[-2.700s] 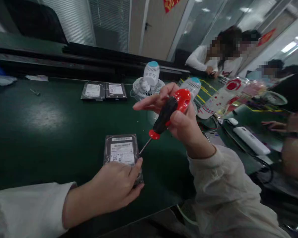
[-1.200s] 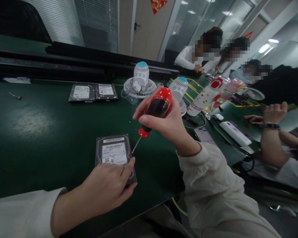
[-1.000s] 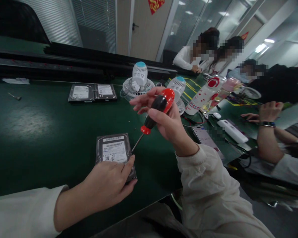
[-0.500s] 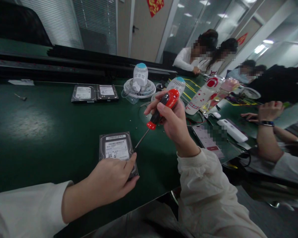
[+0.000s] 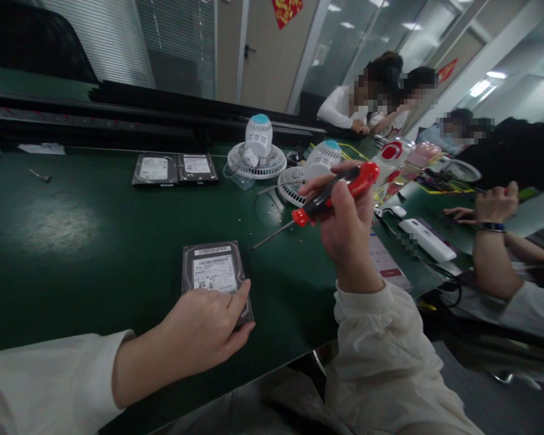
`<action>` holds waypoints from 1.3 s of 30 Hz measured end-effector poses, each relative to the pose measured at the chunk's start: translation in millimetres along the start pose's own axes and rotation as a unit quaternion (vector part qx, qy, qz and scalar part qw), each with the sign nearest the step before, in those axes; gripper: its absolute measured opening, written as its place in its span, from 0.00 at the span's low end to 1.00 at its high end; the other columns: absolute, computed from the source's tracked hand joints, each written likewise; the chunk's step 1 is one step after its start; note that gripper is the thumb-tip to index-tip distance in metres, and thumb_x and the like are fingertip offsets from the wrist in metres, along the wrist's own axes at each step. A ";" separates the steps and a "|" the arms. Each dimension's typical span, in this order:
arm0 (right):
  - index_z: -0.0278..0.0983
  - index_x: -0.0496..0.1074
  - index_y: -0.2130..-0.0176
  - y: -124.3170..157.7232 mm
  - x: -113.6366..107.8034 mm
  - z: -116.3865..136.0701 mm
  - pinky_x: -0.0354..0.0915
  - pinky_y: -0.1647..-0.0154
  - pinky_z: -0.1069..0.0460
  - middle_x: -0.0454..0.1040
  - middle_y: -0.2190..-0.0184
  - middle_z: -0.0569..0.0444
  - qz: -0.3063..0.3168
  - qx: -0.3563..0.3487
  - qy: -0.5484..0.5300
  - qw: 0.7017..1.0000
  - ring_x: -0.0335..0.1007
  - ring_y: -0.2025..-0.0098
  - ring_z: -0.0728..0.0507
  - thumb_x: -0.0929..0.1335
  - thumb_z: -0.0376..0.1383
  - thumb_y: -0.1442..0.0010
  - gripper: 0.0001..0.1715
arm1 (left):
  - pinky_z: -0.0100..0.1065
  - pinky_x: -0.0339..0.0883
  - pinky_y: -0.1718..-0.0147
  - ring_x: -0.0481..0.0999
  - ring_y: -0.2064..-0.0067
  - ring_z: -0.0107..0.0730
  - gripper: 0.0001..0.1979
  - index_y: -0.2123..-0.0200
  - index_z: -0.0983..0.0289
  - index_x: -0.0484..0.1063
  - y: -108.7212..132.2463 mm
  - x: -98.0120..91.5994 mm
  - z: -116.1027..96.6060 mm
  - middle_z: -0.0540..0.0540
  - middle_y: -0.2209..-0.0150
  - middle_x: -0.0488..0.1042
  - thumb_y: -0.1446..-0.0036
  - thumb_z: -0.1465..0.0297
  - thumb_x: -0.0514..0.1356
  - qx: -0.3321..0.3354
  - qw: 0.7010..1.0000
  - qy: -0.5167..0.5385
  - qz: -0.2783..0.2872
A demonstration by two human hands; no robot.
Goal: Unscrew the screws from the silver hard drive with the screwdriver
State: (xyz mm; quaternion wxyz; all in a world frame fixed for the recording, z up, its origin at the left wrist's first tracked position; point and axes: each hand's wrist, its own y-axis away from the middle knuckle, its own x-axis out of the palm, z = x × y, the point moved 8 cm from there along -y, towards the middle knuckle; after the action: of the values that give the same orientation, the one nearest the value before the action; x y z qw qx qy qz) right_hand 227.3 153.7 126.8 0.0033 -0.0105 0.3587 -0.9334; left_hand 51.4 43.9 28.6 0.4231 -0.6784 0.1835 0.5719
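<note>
A hard drive (image 5: 213, 273) with a white label lies flat on the dark green table (image 5: 72, 229). My left hand (image 5: 199, 329) rests on its near right corner, fingers and thumb closed around the edge. My right hand (image 5: 347, 220) is raised to the right of the drive and grips a red and black screwdriver (image 5: 330, 196). The screwdriver lies almost level, with its metal tip pointing left and down, clear of the drive.
Two more hard drives (image 5: 174, 168) lie side by side farther back. Two small white fans (image 5: 258, 151) stand behind them. A phone (image 5: 387, 266), a white device (image 5: 424, 240) and cables lie on the right. A co-worker's arm (image 5: 494, 241) and other seated people are at the right.
My right hand has lifted the screwdriver off the drive's right edge and swung it right, tilting it nearly level. My left hand stays on the drive.
</note>
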 end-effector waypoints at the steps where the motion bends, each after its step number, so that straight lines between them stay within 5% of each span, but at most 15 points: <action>1: 0.48 0.65 0.53 5.3 -3.7 7.6 0.62 0.78 0.53 0.81 0.63 0.59 0.007 -0.029 0.022 0.999 0.71 0.73 0.49 0.70 0.47 0.34 0.14 | 0.38 0.74 0.78 0.82 0.74 0.42 0.24 0.44 0.78 0.76 -0.3 -1.0 -1.0 0.62 0.70 0.83 0.33 0.64 0.57 0.003 1.000 -0.005 -0.002; 4: 0.48 0.67 0.50 30.6 -12.6 25.0 0.73 0.63 0.48 0.82 0.57 0.56 0.045 -0.104 0.130 0.985 0.79 0.62 0.45 0.75 0.42 0.37 0.19 | 0.37 0.75 0.75 0.83 0.72 0.41 0.23 0.45 0.77 0.77 0.1 -4.3 -6.1 0.62 0.67 0.83 0.36 0.65 0.59 0.019 0.999 -0.028 -0.007; 6: 0.48 0.65 0.45 53.9 -7.3 29.9 0.76 0.53 0.43 0.80 0.51 0.51 0.136 -0.148 0.191 0.961 0.80 0.52 0.40 0.76 0.37 0.38 0.27 | 0.38 0.75 0.74 0.83 0.71 0.41 0.22 0.45 0.77 0.77 1.9 -5.9 -9.5 0.61 0.67 0.83 0.36 0.67 0.59 0.029 0.999 -0.045 -0.011; 10: 0.44 0.65 0.46 101.6 9.5 18.5 0.77 0.57 0.45 0.79 0.45 0.43 0.312 -0.201 0.410 0.833 0.78 0.55 0.41 0.72 0.31 0.36 0.22 | 0.40 0.72 0.75 0.82 0.70 0.41 0.18 0.48 0.75 0.78 8.4 -6.2 -13.9 0.60 0.66 0.82 0.34 0.70 0.57 0.034 0.996 -0.078 -0.017; 13: 0.41 0.69 0.48 124.3 17.1 8.2 0.78 0.55 0.46 0.79 0.44 0.41 0.388 -0.218 0.488 0.751 0.78 0.51 0.40 0.67 0.27 0.33 0.16 | 0.40 0.70 0.75 0.80 0.69 0.41 0.16 0.51 0.73 0.80 13.5 -9.0 -17.3 0.59 0.67 0.81 0.32 0.73 0.55 0.041 0.994 -0.094 -0.028; 16: 0.38 0.72 0.47 133.3 21.0 0.5 0.79 0.52 0.44 0.79 0.42 0.42 0.426 -0.221 0.516 0.710 0.78 0.49 0.38 0.65 0.27 0.33 0.17 | 0.39 0.70 0.73 0.80 0.67 0.41 0.15 0.54 0.70 0.82 18.1 -14.0 -19.6 0.59 0.66 0.81 0.33 0.76 0.55 0.041 0.993 -0.100 -0.037; 24: 0.34 0.74 0.45 129.6 19.6 -12.5 0.80 0.47 0.40 0.77 0.40 0.41 0.477 -0.142 0.504 0.706 0.78 0.45 0.36 0.63 0.22 0.39 0.25 | 0.43 0.76 0.58 0.82 0.53 0.46 0.22 0.51 0.69 0.83 28.6 -20.8 -18.6 0.64 0.54 0.84 0.34 0.83 0.49 0.030 0.993 -0.096 -0.058; 32: 0.35 0.76 0.49 77.6 19.0 -15.1 0.76 0.43 0.44 0.80 0.46 0.45 0.412 -0.015 0.432 0.802 0.78 0.44 0.40 0.64 0.30 0.32 0.15 | 0.40 0.79 0.57 0.84 0.50 0.46 0.19 0.49 0.71 0.81 19.7 -9.6 -0.9 0.66 0.51 0.83 0.34 0.82 0.52 0.054 0.991 -0.109 -0.056; 39: 0.32 0.79 0.57 24.7 50.0 -81.7 0.69 0.50 0.42 0.81 0.58 0.44 0.423 0.095 0.479 0.764 0.73 0.50 0.37 0.69 0.35 0.35 0.09 | 0.41 0.80 0.56 0.84 0.50 0.47 0.16 0.48 0.71 0.80 11.3 -7.7 17.2 0.66 0.52 0.83 0.35 0.80 0.57 0.056 0.991 -0.097 -0.070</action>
State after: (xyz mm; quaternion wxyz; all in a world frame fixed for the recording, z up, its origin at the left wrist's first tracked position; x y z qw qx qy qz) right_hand 175.4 189.4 50.5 0.2261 0.5909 0.1916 -0.7503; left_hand 30.4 49.0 31.9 0.5147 -0.6062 0.1254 0.5932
